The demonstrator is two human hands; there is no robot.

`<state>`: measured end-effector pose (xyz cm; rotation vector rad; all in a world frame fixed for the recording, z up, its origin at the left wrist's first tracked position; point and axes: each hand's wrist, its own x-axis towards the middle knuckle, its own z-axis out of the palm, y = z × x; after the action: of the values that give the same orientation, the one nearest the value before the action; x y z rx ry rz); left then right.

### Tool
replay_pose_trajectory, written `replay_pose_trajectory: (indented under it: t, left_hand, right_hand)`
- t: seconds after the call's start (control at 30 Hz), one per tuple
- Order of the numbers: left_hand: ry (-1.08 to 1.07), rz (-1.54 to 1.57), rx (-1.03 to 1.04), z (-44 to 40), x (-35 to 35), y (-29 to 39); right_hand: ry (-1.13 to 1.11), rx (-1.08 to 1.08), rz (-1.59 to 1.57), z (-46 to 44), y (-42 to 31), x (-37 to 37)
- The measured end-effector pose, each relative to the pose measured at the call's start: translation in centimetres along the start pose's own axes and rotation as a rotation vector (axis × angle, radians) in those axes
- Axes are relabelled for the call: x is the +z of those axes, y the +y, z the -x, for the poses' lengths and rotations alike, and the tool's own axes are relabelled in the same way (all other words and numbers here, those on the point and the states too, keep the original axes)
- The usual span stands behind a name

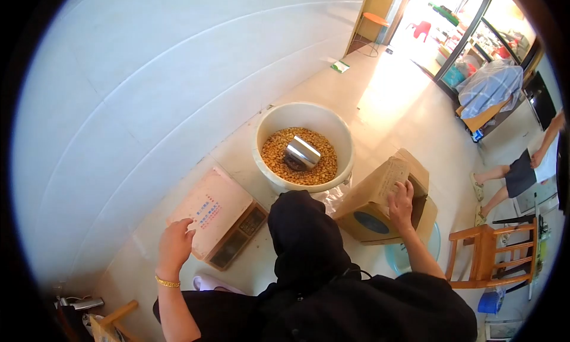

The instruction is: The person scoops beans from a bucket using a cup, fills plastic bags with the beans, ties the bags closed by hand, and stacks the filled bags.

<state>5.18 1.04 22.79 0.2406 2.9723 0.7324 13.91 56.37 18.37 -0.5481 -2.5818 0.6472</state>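
Observation:
My left hand [176, 244], with a gold bracelet at the wrist, hovers at the near left edge of a flat pale scale [222, 202]; its fingers are bent and apart, holding nothing. My right hand [401, 205] is at the open cardboard box [368, 202], fingers apart over a flap; whether they touch it is unclear. Between them, farther forward, stands a white bucket [347, 131] with yellow-brown kernels [276, 158] inside. A shiny metal cup [304, 151] lies tilted on the kernels.
A light blue basin [399, 260] sits partly under the box. At the right are a wooden chair [484, 256] and another person [519, 173] standing. An orange stool [376, 19] stands near the doorway. A wall [178, 75] runs along the left.

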Motion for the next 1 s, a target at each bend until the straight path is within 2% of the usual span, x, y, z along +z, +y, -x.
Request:
replay_pose_trajectory:
  t: [0.1,0.13,0.2,0.23,0.27,0.33,0.4,0.43,0.47,0.53,0.6,0.67,0.77,0.83,0.87,0.93,1.0]
  left_hand:
    - [-0.026,-0.025,-0.006,0.1,0.3,-0.8]
    - [-0.031,-0.02,-0.002,0.1,0.7,-1.2]
    - [-0.032,-0.031,-0.011,0.2,0.9,-1.7]
    - [-0.037,-0.037,-0.018,0.4,0.9,-1.8]
    - [-0.029,-0.036,-0.027,0.5,0.7,-1.9]
    - [-0.035,-0.063,-0.037,1.1,0.3,-1.8]
    - [-0.035,-0.072,-0.065,1.7,-0.2,-1.4]
    - [-0.04,-0.082,-0.075,2.0,-0.4,-1.3]
    - [-0.036,-0.083,-0.102,2.3,-0.4,-1.4]
    - [-0.008,-0.073,-0.066,2.6,-0.3,-1.7]
    - [-0.005,-0.076,-0.073,3.0,-0.4,-2.0]
    - [0.001,-0.073,-0.076,3.1,-0.4,-2.2]
    - [-0.005,-0.099,-0.093,3.3,-0.2,-2.2]
    - [-0.012,-0.098,-0.049,3.1,0.0,-1.8]
    - [-0.016,-0.091,-0.044,2.9,-0.1,-1.5]
    - [-0.033,-0.11,-0.067,2.3,-0.2,-0.8]
    - [-0.035,-0.085,-0.063,1.9,-0.2,-0.5]
  right_hand:
    - [0.123,-0.289,-0.03,0.1,0.4,0.5]
    - [0.119,-0.289,-0.036,-0.4,-1.1,0.3]
    - [0.068,0.149,-1.095,-1.6,-4.0,0.2]
    - [0.099,0.242,-1.015,-2.7,-2.0,0.9]
    - [0.09,0.234,-1.019,-3.9,1.9,2.0]
    - [-0.304,0.383,-0.419,-5.2,9.2,3.8]
    - [-0.533,0.246,0.186,-4.3,9.2,3.2]
    - [-0.619,0.347,0.136,-4.1,9.5,3.2]
    - [-0.64,0.327,0.137,-4.1,9.7,3.5]
    - [-0.483,0.451,0.026,-4.1,7.7,2.4]
    - [-0.143,0.215,0.323,-3.5,4.1,0.8]
    - [-0.091,0.14,0.435,-3.1,1.6,-0.9]
    - [-0.231,0.044,0.579,-3.1,-3.0,-4.6]
    - [-0.639,0.135,0.372,-2.3,-8.1,-6.9]
    - [-0.636,0.141,0.379,-1.8,-7.7,-6.5]
    - [-0.936,0.113,0.293,-0.2,-5.6,-4.6]
    - [-0.948,-0.118,0.516,1.2,-3.7,-1.5]
